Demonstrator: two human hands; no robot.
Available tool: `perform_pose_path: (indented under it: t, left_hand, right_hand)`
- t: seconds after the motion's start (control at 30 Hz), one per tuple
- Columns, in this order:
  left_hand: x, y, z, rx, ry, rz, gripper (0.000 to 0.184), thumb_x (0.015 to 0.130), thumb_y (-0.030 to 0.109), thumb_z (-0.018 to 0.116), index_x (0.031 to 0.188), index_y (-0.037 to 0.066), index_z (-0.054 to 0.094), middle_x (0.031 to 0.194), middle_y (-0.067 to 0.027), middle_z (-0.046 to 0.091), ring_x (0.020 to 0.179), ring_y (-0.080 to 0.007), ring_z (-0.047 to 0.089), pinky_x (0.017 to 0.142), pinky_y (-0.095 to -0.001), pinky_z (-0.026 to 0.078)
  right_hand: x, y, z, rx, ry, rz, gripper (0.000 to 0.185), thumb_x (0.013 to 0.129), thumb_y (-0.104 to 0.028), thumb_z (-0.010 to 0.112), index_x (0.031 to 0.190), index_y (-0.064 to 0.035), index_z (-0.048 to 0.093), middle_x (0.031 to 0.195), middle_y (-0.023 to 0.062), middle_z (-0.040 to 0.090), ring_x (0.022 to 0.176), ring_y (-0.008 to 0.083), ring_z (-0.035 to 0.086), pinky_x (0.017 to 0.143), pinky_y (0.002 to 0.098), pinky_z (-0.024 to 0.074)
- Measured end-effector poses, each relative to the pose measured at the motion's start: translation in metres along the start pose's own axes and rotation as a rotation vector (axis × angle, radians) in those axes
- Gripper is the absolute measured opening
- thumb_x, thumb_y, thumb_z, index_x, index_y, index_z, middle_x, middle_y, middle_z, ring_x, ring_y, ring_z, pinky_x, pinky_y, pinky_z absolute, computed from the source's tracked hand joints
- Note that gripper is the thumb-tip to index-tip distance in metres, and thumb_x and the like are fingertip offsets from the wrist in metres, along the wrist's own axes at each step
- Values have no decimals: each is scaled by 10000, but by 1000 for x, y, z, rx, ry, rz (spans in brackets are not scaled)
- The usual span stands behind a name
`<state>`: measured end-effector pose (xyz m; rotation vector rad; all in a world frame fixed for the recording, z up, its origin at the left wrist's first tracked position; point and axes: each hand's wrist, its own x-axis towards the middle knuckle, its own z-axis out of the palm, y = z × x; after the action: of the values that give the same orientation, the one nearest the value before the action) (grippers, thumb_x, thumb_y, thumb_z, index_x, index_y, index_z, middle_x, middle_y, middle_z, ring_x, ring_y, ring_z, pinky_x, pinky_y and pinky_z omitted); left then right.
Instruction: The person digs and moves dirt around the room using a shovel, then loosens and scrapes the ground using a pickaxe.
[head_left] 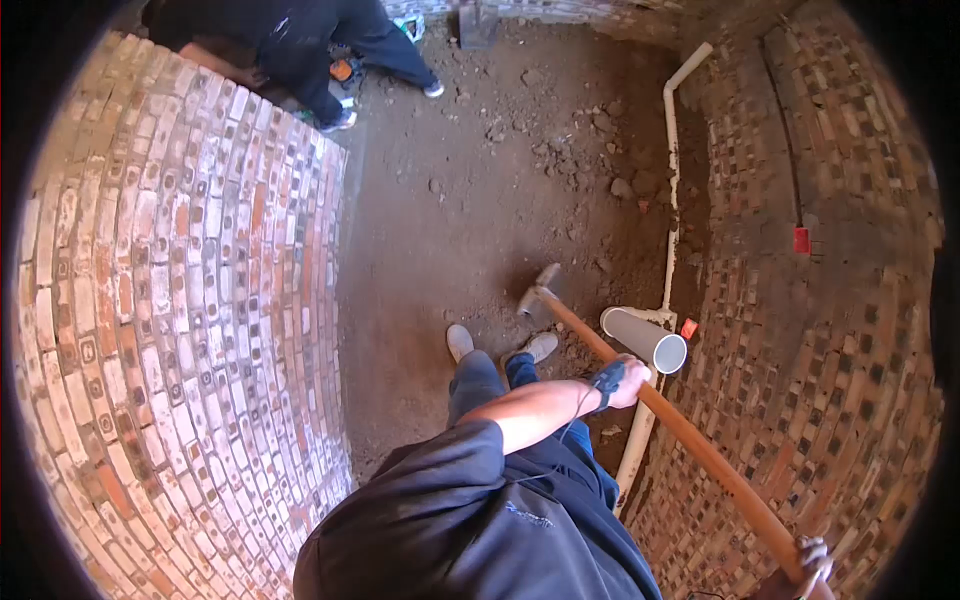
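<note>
A long-handled pickaxe (pixel 700 450) slants across the right half of the view, its dusty metal head just above or on the dirt floor ahead of my feet. Around the middle of the wooden handle my left hand (pixel 626 381) is closed, with a dark strap on its wrist. Near the handle's butt at the lower right, a pale finger-like shape appears to be my right hand (pixel 815 558), wrapped round the wood; its arm is out of view. Beyond my left hand lies a wide grey pipe piece (pixel 645 340), close to the handle.
A thin white pipe (pixel 672 180) runs along the right brick wall (pixel 800 350). Another brick wall (pixel 190 300) stands on the left. Clods of soil (pixel 580 150) litter the dirt floor (pixel 420 230). Behind the left wall, a person in dark clothes (pixel 310 50) bends over.
</note>
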<state>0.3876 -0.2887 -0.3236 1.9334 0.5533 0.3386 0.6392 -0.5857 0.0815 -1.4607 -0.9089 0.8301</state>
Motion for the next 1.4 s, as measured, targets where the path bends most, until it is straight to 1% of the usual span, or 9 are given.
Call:
perform_pose_path:
  t: [0.17, 0.27, 0.33, 0.5, 0.7, 0.87, 1.07, 1.17, 1.4]
  left_hand:
    - [35, 35, -14, -48, -164, 107, 151, 636, 79, 690, 780, 76, 647, 818, -173, 651, 862, -374, 627, 766, -483, 490]
    - [43, 13, -59, 52, -12, 214, 203, 615, 63, 685, 811, 79, 636, 838, -148, 651, 865, -372, 614, 800, -474, 477]
    - [48, -22, -103, 174, -44, 158, 250, 599, 38, 686, 837, 90, 632, 867, -122, 652, 907, -344, 610, 826, -460, 467]
    - [48, -120, -241, 452, -63, -37, 261, 612, 11, 673, 852, 109, 641, 889, -105, 654, 934, -326, 612, 811, -448, 474]
    - [49, -225, -427, 307, 111, -172, 166, 672, 12, 642, 823, 81, 632, 808, -143, 653, 869, -356, 629, 828, -457, 477]
    - [43, -335, -488, 704, 211, -491, 295, 697, 11, 607, 986, 49, 648, 1041, -190, 623, 1049, -359, 566, 917, -442, 456]
    - [96, -346, -503, 691, -200, -467, 246, 684, 36, 618, 916, 101, 670, 964, -160, 679, 965, -369, 622, 892, -454, 465]
    - [117, -320, -479, 526, -163, -292, 125, 699, 82, 624, 814, 103, 670, 847, -152, 682, 911, -370, 631, 823, -454, 480]
    - [208, -207, -328, 188, -197, -19, 227, 615, 17, 676, 832, 84, 670, 825, -154, 676, 851, -367, 638, 831, -436, 492]
  right_hand:
    - [7, -37, 43, 21, -172, -416, 170, 915, -219, 567, 789, -149, 476, 728, 25, 473, 835, 215, 515, 778, 356, 429]
    - [27, -32, 102, 8, 59, -355, 207, 898, -254, 609, 757, -160, 490, 695, 8, 488, 815, 206, 523, 753, 337, 410]
    - [62, -11, 168, 88, 336, -220, 159, 872, -235, 637, 846, -130, 519, 767, 25, 493, 846, 231, 503, 875, 373, 382]
    - [154, 69, 242, 265, 420, -11, 218, 858, -281, 679, 837, -134, 518, 793, 17, 530, 892, 235, 546, 960, 449, 405]
    - [312, 132, 380, 446, 226, 67, 177, 861, -223, 661, 896, -106, 534, 909, 56, 549, 1033, 271, 547, 991, 441, 381]
    - [413, 193, 501, 425, 212, 219, 125, 850, -159, 645, 898, -70, 572, 963, 82, 581, 1078, 306, 560, 1024, 479, 387]
    - [440, 196, 471, 522, 245, 362, 87, 884, -129, 620, 924, -74, 566, 993, 89, 576, 1117, 307, 541, 1016, 472, 387]
    - [427, 174, 440, 554, 353, 401, 87, 879, -138, 633, 907, -85, 570, 998, 84, 579, 1133, 308, 534, 1017, 467, 390]
    - [367, 78, 302, 247, 522, 215, 135, 821, -118, 644, 896, -73, 542, 947, 80, 564, 1062, 287, 544, 1025, 443, 388]
